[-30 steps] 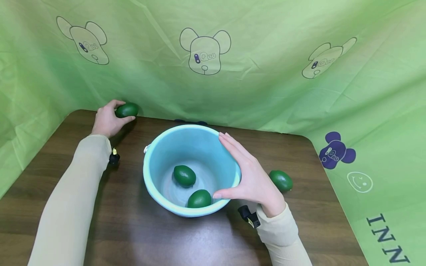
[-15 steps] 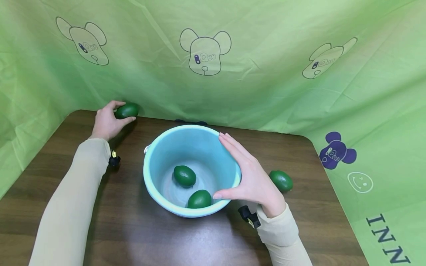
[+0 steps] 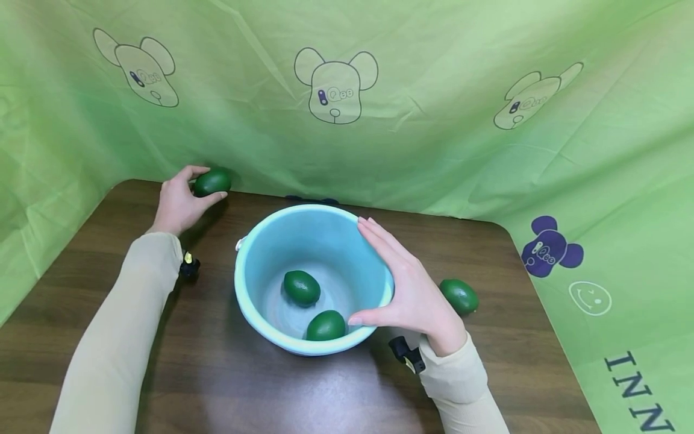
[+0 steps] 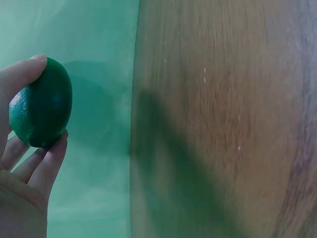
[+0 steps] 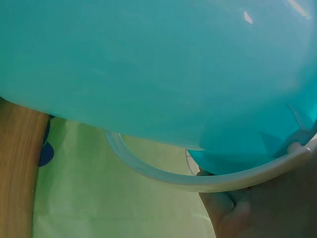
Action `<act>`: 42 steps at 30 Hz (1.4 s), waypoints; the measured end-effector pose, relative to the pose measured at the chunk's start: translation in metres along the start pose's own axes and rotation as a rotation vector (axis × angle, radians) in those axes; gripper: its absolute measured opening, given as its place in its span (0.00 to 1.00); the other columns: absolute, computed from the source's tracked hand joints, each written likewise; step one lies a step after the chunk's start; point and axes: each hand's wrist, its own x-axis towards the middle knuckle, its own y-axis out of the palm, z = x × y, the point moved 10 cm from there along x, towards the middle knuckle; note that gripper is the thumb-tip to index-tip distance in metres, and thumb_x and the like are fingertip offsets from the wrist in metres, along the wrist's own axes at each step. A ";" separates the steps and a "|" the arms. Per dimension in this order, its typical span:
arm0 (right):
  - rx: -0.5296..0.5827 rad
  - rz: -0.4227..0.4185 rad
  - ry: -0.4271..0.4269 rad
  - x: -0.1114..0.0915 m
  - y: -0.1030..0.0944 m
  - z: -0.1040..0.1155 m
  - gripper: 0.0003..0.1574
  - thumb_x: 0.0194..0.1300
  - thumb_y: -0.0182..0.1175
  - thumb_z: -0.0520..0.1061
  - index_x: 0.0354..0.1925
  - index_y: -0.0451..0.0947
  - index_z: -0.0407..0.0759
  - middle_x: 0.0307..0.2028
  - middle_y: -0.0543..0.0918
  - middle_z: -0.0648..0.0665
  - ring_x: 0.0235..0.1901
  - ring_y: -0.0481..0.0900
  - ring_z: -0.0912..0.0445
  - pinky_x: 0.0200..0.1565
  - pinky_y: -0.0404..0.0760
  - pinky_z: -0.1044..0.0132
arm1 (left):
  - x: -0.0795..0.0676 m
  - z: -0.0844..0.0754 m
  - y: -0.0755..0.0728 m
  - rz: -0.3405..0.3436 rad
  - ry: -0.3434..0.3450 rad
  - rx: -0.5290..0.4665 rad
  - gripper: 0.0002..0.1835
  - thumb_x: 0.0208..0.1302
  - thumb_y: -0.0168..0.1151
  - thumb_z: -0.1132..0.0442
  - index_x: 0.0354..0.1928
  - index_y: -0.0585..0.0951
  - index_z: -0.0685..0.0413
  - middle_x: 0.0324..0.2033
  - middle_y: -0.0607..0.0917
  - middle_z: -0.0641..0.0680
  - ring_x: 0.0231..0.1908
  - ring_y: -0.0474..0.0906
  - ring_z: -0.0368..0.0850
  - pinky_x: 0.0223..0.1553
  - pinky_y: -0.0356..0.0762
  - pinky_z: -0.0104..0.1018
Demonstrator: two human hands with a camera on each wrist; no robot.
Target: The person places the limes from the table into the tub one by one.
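In the head view my left hand (image 3: 178,200) holds a green lime (image 3: 213,182) between thumb and fingers at the back left, by the curtain. The left wrist view shows the lime (image 4: 48,104) held apart from the table, its shadow falling below. My right hand (image 3: 414,283) holds the right side of a light blue bucket (image 3: 246,301), thumb and fingertips over the rim. Two limes lie inside, one lime (image 3: 301,288) near the middle and another lime (image 3: 326,326) by the near wall. The bucket's outer wall (image 5: 148,64) and pale handle (image 5: 213,183) fill the right wrist view.
Another lime (image 3: 458,296) rests on the wooden table (image 3: 303,392), right of the bucket and partly behind my right hand. A green curtain (image 3: 423,157) printed with bear heads hangs along the back and sides of the table.
My left hand has shifted slightly to the right with the lime in its fingers. The right hand, the bucket and the other limes look the same.
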 end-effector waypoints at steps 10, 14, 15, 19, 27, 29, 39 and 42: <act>0.003 0.001 0.001 0.000 0.000 0.000 0.79 0.41 0.72 0.82 0.80 0.55 0.48 0.78 0.56 0.50 0.76 0.52 0.53 0.66 0.67 0.44 | -0.012 -0.012 0.009 -0.021 0.050 -0.067 0.36 0.62 0.75 0.51 0.68 0.74 0.57 0.63 0.78 0.61 0.52 0.77 0.60 0.55 0.74 0.56; -0.002 0.001 -0.001 0.000 0.000 0.000 0.79 0.41 0.72 0.82 0.80 0.55 0.48 0.78 0.56 0.49 0.76 0.52 0.53 0.66 0.67 0.44 | -0.014 -0.017 0.009 -0.031 0.064 -0.090 0.35 0.61 0.76 0.52 0.67 0.75 0.56 0.63 0.78 0.61 0.52 0.77 0.60 0.56 0.74 0.56; -0.002 0.001 -0.002 0.000 0.000 0.000 0.79 0.41 0.72 0.82 0.80 0.55 0.48 0.78 0.56 0.49 0.76 0.52 0.53 0.66 0.67 0.44 | -0.015 -0.018 0.008 -0.033 0.069 -0.093 0.35 0.61 0.76 0.52 0.67 0.75 0.56 0.63 0.78 0.61 0.52 0.77 0.59 0.55 0.74 0.56; 0.002 0.003 0.002 0.000 0.000 0.000 0.79 0.41 0.73 0.81 0.80 0.55 0.48 0.78 0.56 0.50 0.76 0.52 0.53 0.66 0.68 0.44 | -0.016 -0.024 0.008 -0.035 0.089 -0.099 0.35 0.61 0.76 0.51 0.67 0.75 0.55 0.62 0.79 0.61 0.52 0.78 0.59 0.55 0.75 0.55; 0.003 0.002 0.004 0.000 -0.001 0.000 0.79 0.40 0.74 0.81 0.80 0.55 0.49 0.78 0.56 0.50 0.76 0.52 0.53 0.66 0.67 0.44 | -0.019 -0.037 0.004 -0.075 0.123 -0.125 0.34 0.61 0.76 0.51 0.66 0.76 0.54 0.60 0.80 0.58 0.54 0.80 0.57 0.56 0.76 0.54; 0.002 0.000 0.002 -0.001 -0.001 0.001 0.79 0.40 0.74 0.80 0.80 0.55 0.48 0.78 0.56 0.50 0.76 0.52 0.53 0.66 0.66 0.44 | -0.021 -0.040 0.004 -0.084 0.132 -0.137 0.34 0.60 0.76 0.52 0.66 0.77 0.54 0.61 0.80 0.57 0.55 0.80 0.56 0.57 0.76 0.53; 0.010 0.003 0.001 0.000 -0.001 0.001 0.79 0.40 0.77 0.77 0.80 0.56 0.49 0.78 0.56 0.50 0.76 0.53 0.53 0.65 0.68 0.43 | -0.032 -0.048 -0.001 -0.132 0.144 -0.165 0.33 0.59 0.77 0.51 0.65 0.79 0.51 0.61 0.80 0.53 0.54 0.81 0.54 0.58 0.76 0.49; 0.009 0.002 0.000 0.000 -0.001 0.001 0.79 0.40 0.75 0.79 0.80 0.55 0.49 0.78 0.56 0.50 0.76 0.52 0.53 0.66 0.67 0.43 | -0.034 -0.050 -0.004 -0.145 0.143 -0.170 0.33 0.58 0.78 0.50 0.65 0.79 0.49 0.61 0.81 0.51 0.55 0.81 0.53 0.58 0.76 0.48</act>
